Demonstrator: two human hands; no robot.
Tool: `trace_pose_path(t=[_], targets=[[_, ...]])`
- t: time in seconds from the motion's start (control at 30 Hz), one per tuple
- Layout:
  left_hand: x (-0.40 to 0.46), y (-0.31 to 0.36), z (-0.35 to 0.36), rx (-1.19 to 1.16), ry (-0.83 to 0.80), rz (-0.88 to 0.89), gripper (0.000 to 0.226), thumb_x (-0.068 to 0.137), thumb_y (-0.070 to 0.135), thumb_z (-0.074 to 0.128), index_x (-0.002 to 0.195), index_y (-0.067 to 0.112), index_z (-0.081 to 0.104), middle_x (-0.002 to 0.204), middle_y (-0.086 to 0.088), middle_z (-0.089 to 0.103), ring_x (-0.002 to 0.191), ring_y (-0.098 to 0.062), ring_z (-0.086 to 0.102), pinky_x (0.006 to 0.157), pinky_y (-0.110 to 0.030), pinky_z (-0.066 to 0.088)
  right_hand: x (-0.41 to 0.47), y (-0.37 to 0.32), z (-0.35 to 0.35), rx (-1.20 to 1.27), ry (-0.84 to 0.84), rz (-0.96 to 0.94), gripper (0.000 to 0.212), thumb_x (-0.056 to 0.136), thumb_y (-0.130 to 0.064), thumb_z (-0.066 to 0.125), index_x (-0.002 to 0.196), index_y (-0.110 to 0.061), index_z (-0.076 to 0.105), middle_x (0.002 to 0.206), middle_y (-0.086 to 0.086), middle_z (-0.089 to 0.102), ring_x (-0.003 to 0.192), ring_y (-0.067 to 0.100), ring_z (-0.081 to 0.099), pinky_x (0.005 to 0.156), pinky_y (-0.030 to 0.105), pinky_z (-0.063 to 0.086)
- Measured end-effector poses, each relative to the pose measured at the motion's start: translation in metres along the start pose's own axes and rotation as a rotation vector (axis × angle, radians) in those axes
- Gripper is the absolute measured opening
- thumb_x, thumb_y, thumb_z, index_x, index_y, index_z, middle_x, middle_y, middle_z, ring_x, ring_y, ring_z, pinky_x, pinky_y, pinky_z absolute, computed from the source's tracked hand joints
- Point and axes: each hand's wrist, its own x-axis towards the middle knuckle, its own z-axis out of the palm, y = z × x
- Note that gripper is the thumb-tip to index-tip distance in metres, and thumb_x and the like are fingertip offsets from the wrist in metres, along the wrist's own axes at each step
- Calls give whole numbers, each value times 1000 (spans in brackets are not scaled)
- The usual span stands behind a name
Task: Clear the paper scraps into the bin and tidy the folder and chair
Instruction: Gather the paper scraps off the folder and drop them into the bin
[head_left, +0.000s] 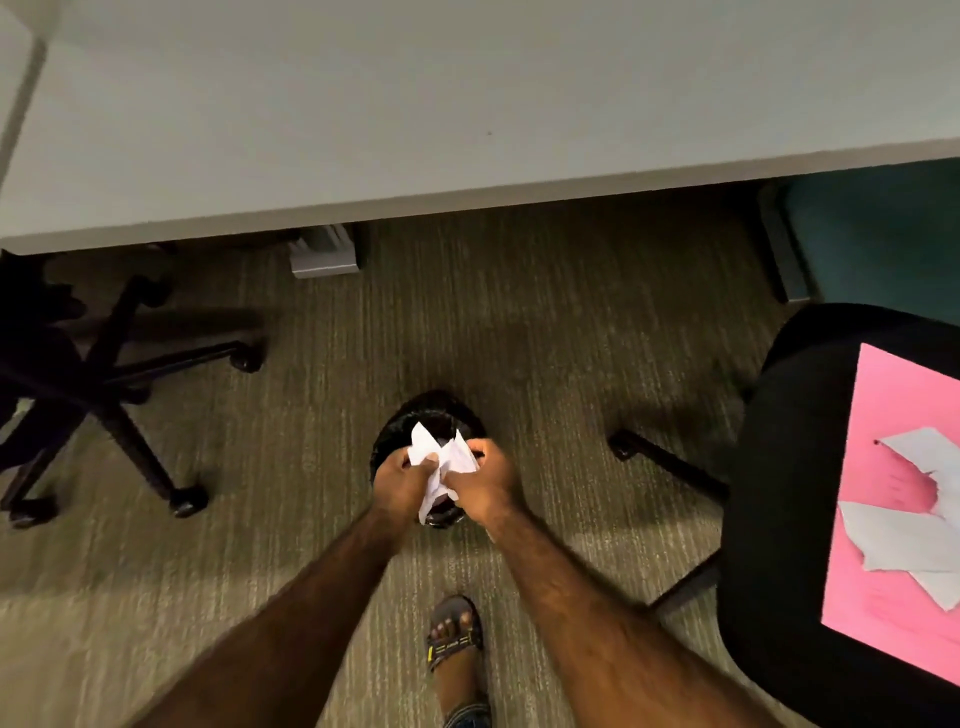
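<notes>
Both hands hold a bunch of white paper scraps (441, 457) directly over a small black bin (415, 415) lined with a dark bag, standing on the carpet. My left hand (400, 480) grips the scraps from the left and my right hand (483, 480) from the right. My hands hide most of the bin's opening. On the right, a black chair (789, 467) carries a pink folder (893, 405) on its seat. More white paper scraps (904, 540) lie on top of the folder.
A grey desk (363, 130) spans the top of the view, with a grey box (324, 257) under its edge. A second black office chair's wheeled base (119, 374) stands at left. My sandalled foot (454, 639) rests on the carpet behind the bin.
</notes>
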Motion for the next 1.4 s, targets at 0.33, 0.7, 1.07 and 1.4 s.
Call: trace_pose_path(t=[0.33, 0.7, 1.07, 1.4], targets=[[56, -12, -15, 1, 52, -147, 26, 93, 12, 70, 115, -2, 69, 106, -18, 74, 88, -29, 72, 68, -32, 58, 35, 13, 54, 83, -63, 102, 55, 80, -25, 87, 129, -15, 65, 121, 5, 75, 108, 23, 72, 98, 43, 59], [57, -1, -11, 27, 120, -130, 36, 92, 21, 71, 123, 3, 69, 114, -19, 74, 101, -34, 69, 95, -44, 59, 32, 22, 30, 169, -108, 139, 60, 92, 0, 72, 148, -8, 53, 144, 9, 62, 129, 22, 61, 109, 34, 51], [-20, 67, 89, 191, -10, 181, 37, 97, 25, 69, 128, 5, 68, 117, -10, 73, 114, -30, 68, 105, -48, 54, 6, 9, -96, 291, 14, -55, 58, 91, 2, 72, 145, -13, 56, 141, 5, 62, 120, 14, 61, 102, 27, 51], [-143, 108, 253, 301, -298, 507, 27, 96, 20, 72, 120, 8, 71, 106, -2, 73, 100, -16, 69, 96, -38, 57, -54, 41, -305, 191, 396, -249, 61, 85, -4, 81, 139, -25, 62, 132, -6, 65, 117, 6, 63, 99, 31, 59]])
